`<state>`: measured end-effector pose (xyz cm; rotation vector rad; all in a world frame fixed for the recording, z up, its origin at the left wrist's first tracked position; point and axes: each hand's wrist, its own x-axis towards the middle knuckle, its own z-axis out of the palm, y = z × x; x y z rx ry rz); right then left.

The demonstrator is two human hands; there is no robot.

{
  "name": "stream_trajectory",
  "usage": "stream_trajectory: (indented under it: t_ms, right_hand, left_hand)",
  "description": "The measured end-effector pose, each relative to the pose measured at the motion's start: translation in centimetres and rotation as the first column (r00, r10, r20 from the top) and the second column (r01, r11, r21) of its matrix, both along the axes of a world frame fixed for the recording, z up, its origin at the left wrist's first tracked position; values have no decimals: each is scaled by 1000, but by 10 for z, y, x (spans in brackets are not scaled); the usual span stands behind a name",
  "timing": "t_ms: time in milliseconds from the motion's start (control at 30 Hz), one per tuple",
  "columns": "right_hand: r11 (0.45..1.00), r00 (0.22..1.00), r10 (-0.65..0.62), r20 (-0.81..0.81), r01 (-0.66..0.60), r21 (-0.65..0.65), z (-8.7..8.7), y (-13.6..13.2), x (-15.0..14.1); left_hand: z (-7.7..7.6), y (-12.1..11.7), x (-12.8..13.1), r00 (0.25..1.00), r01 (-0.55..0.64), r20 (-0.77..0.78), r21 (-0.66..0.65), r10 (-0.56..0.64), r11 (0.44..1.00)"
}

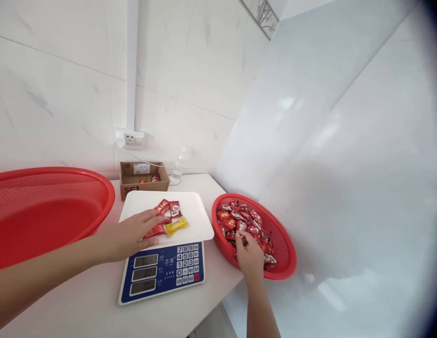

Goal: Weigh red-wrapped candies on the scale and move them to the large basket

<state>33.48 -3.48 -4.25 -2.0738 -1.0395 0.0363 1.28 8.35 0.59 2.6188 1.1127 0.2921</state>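
Observation:
My left hand (134, 234) lies flat with its fingers stretched out over the left part of the white weighing pan (197, 220). Under and beside its fingers are several red packets (175, 209), partly hidden, which look like wrapped sweets, and one yellow packet (176, 226). The pan tops a blue digital scale (169, 279) with three displays and a keypad. At the right, my right hand (250, 253) reaches into a red plastic basket (291, 256) of mostly red wrapped sweets (245, 216). Its fingertips are pinched on a small wrapped sweet, mostly covered by the fingers.
A large red basket (109, 197) stands at the left table edge. Behind the scale is a cardboard box (144, 185) with a few packets inside, beside a clear plastic bottle (178, 169). A socket (133, 139) is on the wall. The white table (190, 314) ends at the lower right.

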Motion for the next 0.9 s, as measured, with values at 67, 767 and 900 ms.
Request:
stream_trajectory:
  t_ms: [67, 767, 900]
  right_hand:
    - [1000, 1000, 20, 5, -20, 14, 0, -1, -1]
    - [997, 998, 59, 29, -61, 53, -3, -1, 1]
    - [1000, 1000, 24, -1, -24, 16, -5, 0, 2]
  left_hand:
    - [-2, 10, 16, 996, 49, -74, -54, -53, 997]
    - [-6, 10, 21, 962, -37, -273, -37, 26, 999]
    - [4, 9, 3, 963, -69, -260, -6, 65, 998]
